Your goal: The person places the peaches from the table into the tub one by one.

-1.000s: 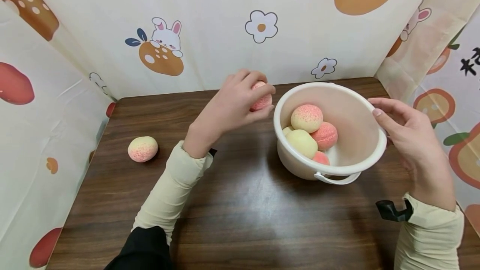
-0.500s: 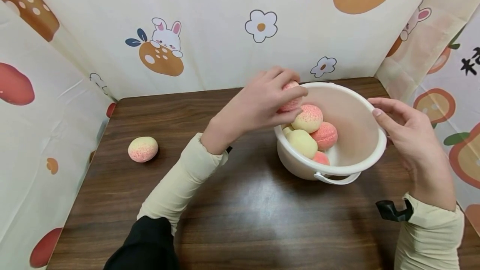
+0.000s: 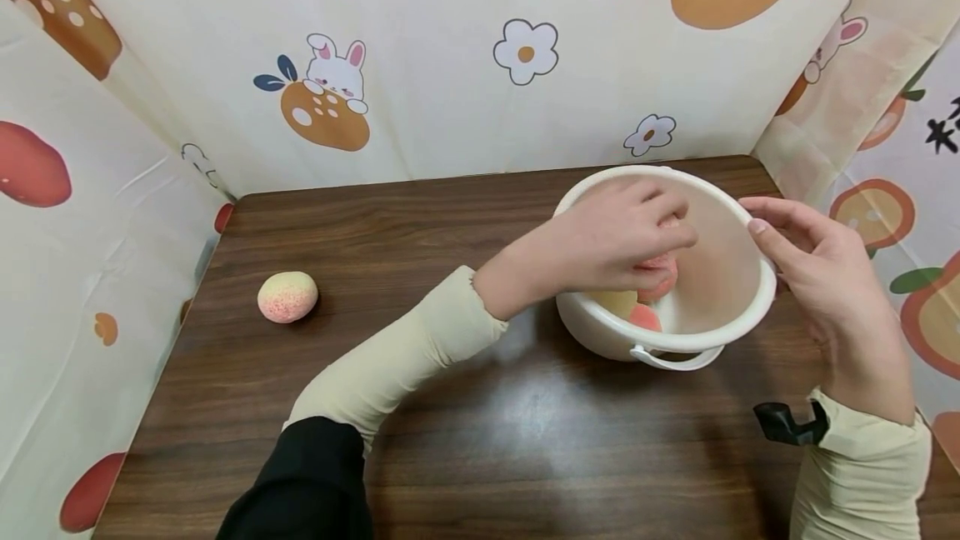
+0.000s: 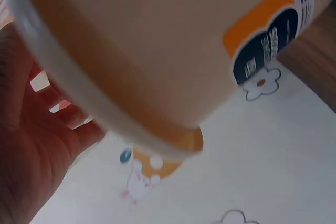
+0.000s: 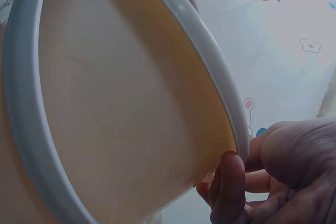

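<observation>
My left hand (image 3: 600, 240) is over the mouth of a cream plastic bucket (image 3: 723, 261), its curled fingers holding a pink peach. Only slivers of that peach (image 4: 65, 104) show between the fingers in the left wrist view. Below the hand, inside the bucket, a deep pink peach (image 3: 662, 280), a pale yellow peach (image 3: 618, 303) and a coral peach (image 3: 645, 317) are partly visible; the hand covers the rest. My right hand (image 3: 836, 282) pinches the bucket's right rim between thumb and fingers, seen closely in the right wrist view.
A yellow peach with pink speckles (image 3: 288, 297) lies alone on the left of the dark wooden table (image 3: 480, 457). The bucket's white handle (image 3: 678, 361) hangs down at its front. Printed curtains (image 3: 442, 90) enclose the table's back and sides.
My left hand has carried the pink peach rightward, from beside the bucket, across its left rim and into its mouth. The right hand stays on the rim. The lone peach has not moved.
</observation>
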Available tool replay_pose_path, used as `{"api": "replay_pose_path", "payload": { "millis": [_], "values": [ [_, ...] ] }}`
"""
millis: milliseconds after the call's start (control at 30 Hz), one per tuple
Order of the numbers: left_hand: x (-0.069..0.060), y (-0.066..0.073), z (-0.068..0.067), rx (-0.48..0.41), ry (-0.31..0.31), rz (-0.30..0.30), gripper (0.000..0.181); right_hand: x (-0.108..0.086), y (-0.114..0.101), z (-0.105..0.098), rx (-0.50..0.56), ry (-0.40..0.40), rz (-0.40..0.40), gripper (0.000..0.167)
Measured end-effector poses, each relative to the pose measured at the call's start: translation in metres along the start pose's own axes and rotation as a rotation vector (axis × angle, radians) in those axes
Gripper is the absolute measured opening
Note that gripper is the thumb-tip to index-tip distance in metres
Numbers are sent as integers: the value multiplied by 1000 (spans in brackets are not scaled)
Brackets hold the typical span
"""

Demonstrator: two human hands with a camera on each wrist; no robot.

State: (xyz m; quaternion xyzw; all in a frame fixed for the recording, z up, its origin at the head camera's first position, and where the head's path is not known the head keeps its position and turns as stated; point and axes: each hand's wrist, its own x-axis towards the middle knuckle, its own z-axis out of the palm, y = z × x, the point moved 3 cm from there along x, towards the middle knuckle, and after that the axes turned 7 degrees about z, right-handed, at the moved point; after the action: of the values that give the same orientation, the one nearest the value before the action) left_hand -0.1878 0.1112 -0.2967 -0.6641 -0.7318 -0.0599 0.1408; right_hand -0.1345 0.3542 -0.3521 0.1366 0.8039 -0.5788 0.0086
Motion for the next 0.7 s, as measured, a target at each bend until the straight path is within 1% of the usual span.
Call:
{"api": "replay_pose_path", "payload": {
  "millis": [100,200,267,333,467,567,633,700],
  "values": [
    [8,4,6,-5,-71,4,22,0,0,0,8,-4,-6,38],
    [15,7,9,-19,-158,-7,22,0,0,-1,-27,2,-14,38],
    [19,9,11,-27,-212,-21,21,0,0,-1,-1,-5,-19,38],
    [24,11,14,-40,-253,-30,21,0,-1,-2,3,-6,-23,37],
    [33,14,21,-74,-298,-14,24,1,0,-2,79,-15,-21,36],
    [39,17,29,-77,-320,14,27,2,1,-2,117,-18,-14,36],
    [42,19,33,-71,-346,21,29,2,1,-1,120,-21,-16,36],
    [44,21,39,-65,-378,24,30,2,2,0,94,-20,-23,36]
  ]
}}
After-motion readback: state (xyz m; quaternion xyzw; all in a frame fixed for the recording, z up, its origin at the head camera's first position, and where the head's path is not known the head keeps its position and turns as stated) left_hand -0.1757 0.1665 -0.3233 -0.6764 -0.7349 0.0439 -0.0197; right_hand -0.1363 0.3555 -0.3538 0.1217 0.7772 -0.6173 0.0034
